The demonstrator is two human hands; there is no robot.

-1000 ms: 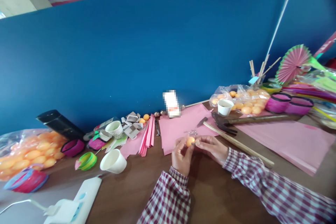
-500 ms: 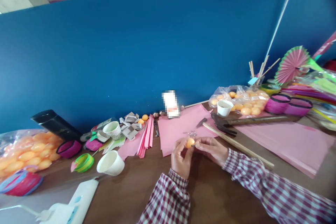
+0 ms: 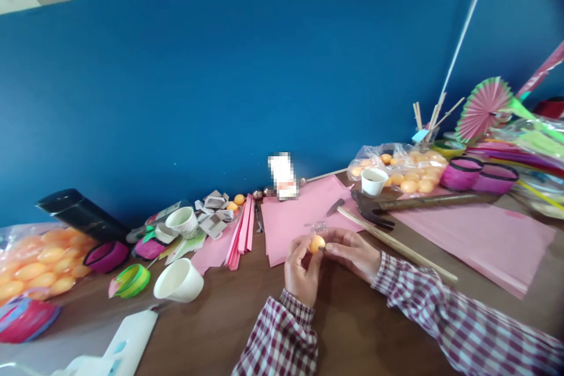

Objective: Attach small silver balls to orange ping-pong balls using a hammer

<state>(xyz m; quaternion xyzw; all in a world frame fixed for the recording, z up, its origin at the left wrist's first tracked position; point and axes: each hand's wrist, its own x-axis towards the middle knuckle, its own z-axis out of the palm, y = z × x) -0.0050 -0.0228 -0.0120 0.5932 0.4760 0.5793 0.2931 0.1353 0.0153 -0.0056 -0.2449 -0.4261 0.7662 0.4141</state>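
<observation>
An orange ping-pong ball (image 3: 316, 244) is pinched between the fingers and thumb of my left hand (image 3: 300, 270), above the table's near middle. My right hand (image 3: 355, 254) is closed at the ball's right side, its thumb and index finger together on a tiny dark thing at the ball's surface, too small to name. Just beyond the hands, small shiny pieces (image 3: 318, 226) lie on pink paper (image 3: 304, 202). A small hammer (image 3: 396, 241) with a pale wooden handle rests to the right of my right hand.
A larger claw hammer (image 3: 423, 202) and a white cup (image 3: 373, 182) stand right, before a bag of orange balls (image 3: 414, 167). Leftward are a paper cup (image 3: 178, 281), folded pink strips (image 3: 240, 238) and a power strip (image 3: 127, 341). A blue partition (image 3: 220, 82) rises behind.
Both hands stay on the ball, which is turned slightly in the fingers. The whole view has shifted a little, with table things appearing slightly farther left.
</observation>
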